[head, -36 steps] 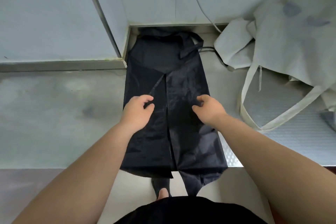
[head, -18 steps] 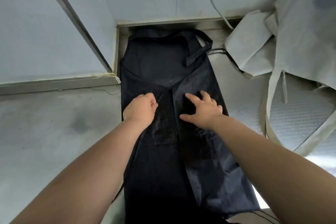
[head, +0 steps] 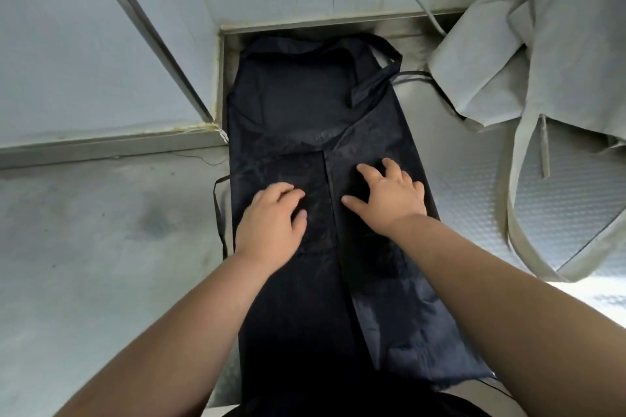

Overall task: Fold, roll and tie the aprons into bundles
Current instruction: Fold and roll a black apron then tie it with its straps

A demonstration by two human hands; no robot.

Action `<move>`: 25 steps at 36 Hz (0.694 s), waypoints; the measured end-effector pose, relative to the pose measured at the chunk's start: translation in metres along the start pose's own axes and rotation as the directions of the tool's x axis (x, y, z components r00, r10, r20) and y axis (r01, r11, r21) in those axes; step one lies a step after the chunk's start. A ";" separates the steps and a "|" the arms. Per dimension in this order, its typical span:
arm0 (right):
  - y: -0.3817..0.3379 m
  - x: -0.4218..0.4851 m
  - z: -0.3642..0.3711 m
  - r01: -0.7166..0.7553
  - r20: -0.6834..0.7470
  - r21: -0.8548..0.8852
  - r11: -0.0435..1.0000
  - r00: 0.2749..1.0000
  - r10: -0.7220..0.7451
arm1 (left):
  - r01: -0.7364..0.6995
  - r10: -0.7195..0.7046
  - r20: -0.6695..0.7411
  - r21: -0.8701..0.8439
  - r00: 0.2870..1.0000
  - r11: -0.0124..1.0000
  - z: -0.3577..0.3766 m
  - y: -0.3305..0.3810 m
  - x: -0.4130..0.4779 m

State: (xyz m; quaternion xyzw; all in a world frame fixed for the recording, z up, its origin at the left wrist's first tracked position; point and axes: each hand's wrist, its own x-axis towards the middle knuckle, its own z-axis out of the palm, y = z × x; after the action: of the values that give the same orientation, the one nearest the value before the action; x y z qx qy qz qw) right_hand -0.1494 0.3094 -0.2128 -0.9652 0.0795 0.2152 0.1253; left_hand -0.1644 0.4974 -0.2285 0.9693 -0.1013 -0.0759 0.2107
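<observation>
Change: we find the left grip (head: 271, 223) loosened from a fist; the right grip (head: 386, 196) stays spread. Both press flat, clamping nothing.
Apron (head: 305, 105): folded lengthwise on the counter (head: 101, 230), under both grips.
Axis: straight ahead of the grips; centre seam between them, equally near each.
Next: rolling, we judge.

The apron (head: 305, 105) lies lengthwise down the middle of the worktop (head: 101, 230), from the far edge against the wall to the near edge, where it hangs over. Its two side flaps are folded inward and meet along the centre. The left hand (head: 267, 223) rests on the left flap and the right hand (head: 389, 200) on the right flap, either side of that line. A tie (head: 216, 210) loops out beside the apron's left edge. A tote bag (head: 559, 44) lies at the far right corner.
</observation>
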 end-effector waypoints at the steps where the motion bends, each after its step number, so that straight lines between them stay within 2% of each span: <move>1: 0.002 -0.004 0.000 0.022 0.010 -0.006 1.000 1.000 -0.022 | 0.004 -0.007 0.073 0.044 0.997 0.999 0.002 0.002 -0.009; 4: 0.009 -0.012 -0.004 0.111 0.177 -0.050 0.993 0.979 -0.100 | 0.012 -0.070 0.311 0.184 0.948 0.983 0.009 0.000 -0.020; 7: 0.015 -0.016 -0.007 0.175 0.320 -0.076 0.982 0.937 -0.142 | -0.006 -0.083 0.402 0.216 0.912 0.976 0.012 -0.001 -0.019; 10: 0.021 -0.012 -0.005 0.176 0.270 -0.052 0.983 0.950 -0.156 | -0.012 -0.074 0.419 0.198 0.905 0.980 0.011 -0.002 -0.006; 12: 0.023 -0.006 -0.005 0.138 0.175 -0.044 0.989 0.976 -0.128 | -0.026 -0.062 0.415 0.203 0.908 0.979 0.007 -0.003 0.007; 14: 0.025 0.000 -0.006 0.092 0.027 -0.059 0.994 0.996 -0.091 | -0.016 -0.077 0.391 0.227 0.917 0.974 0.004 -0.002 0.024; 17: 0.027 -0.001 -0.007 0.072 -0.150 -0.063 0.995 0.985 -0.080 | -0.001 -0.092 0.290 0.305 0.953 0.952 0.002 0.005 0.037; 19: 0.028 -0.007 -0.005 0.076 -0.183 0.004 0.997 0.980 -0.074 | -0.029 -0.026 0.186 0.286 0.982 0.958 0.002 0.013 0.032; 23: 0.047 -0.035 -0.001 -0.032 -0.313 0.228 0.973 0.944 0.105 | -0.103 0.104 -0.007 0.069 0.995 0.992 0.011 0.034 -0.002; 25: 0.067 -0.052 0.001 -0.122 -0.250 0.331 0.936 0.945 0.212 | -0.127 0.127 -0.027 0.019 0.992 0.992 0.019 0.050 -0.022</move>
State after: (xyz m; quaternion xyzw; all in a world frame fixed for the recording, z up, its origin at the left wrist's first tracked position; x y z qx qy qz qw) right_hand -0.2105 0.2506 -0.2054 -0.9437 0.2119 0.0703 0.2443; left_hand -0.1975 0.4500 -0.2220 0.9637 -0.1604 -0.0479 0.2078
